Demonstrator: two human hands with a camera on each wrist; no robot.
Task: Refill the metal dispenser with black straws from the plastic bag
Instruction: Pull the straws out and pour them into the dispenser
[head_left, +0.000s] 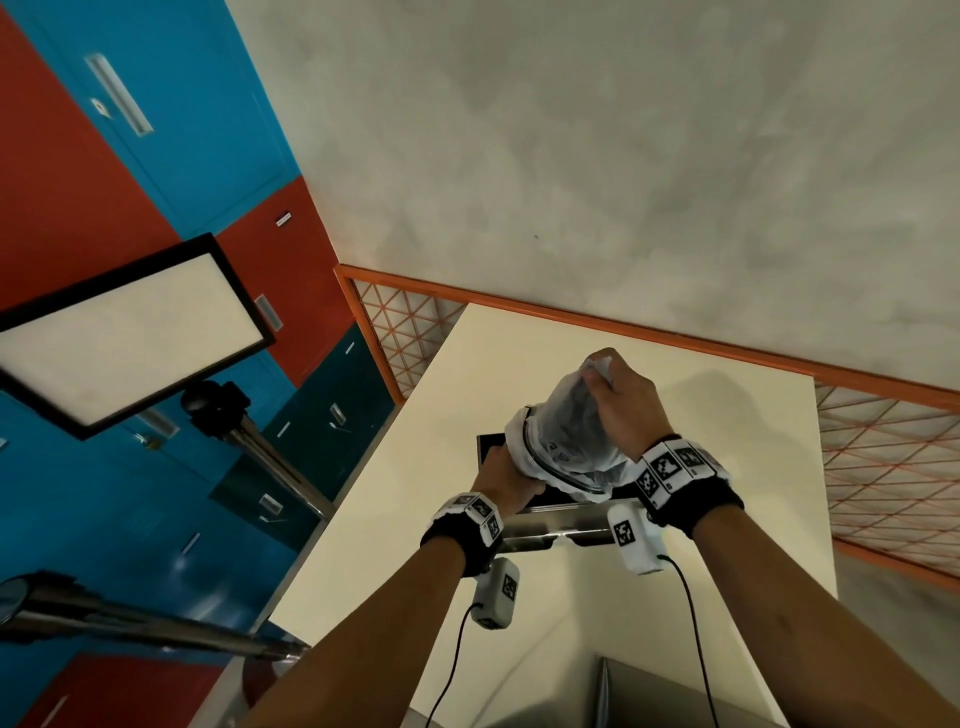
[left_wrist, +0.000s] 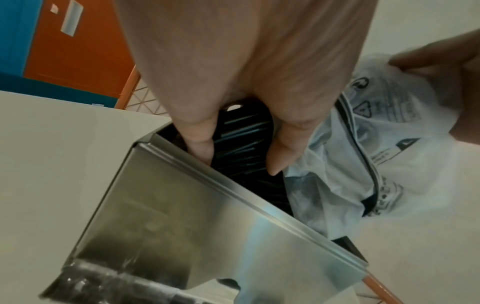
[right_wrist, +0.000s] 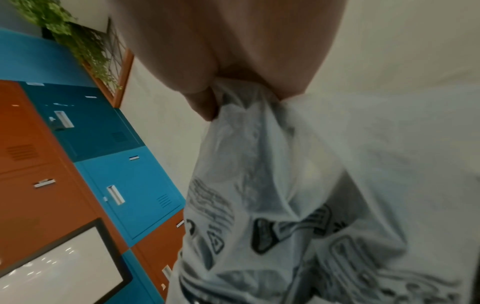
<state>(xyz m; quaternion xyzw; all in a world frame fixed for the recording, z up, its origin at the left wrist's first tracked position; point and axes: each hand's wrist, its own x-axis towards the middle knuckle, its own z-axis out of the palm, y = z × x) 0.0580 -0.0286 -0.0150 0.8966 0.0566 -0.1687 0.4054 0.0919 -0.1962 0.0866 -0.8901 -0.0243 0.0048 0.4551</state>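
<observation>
Your left hand (left_wrist: 233, 102) sat nearest, fingers dipped among the black straws (left_wrist: 246, 144) already lying inside the metal dispenser (left_wrist: 182, 216), though what they gripped was unclear. Your right hand (head_left: 623, 405) was clenched on the bunched end of the upturned plastic bag (head_left: 566, 436), mouth over the opening. If the mouth slipped sideways, straws could have spilled onto the table (head_left: 415, 545).

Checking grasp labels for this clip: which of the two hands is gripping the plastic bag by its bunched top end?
The right hand. It pinches the gathered top of the plastic bag, while the left hand sits lower, fingers at the metal dispenser opening among the black straws.
</observation>
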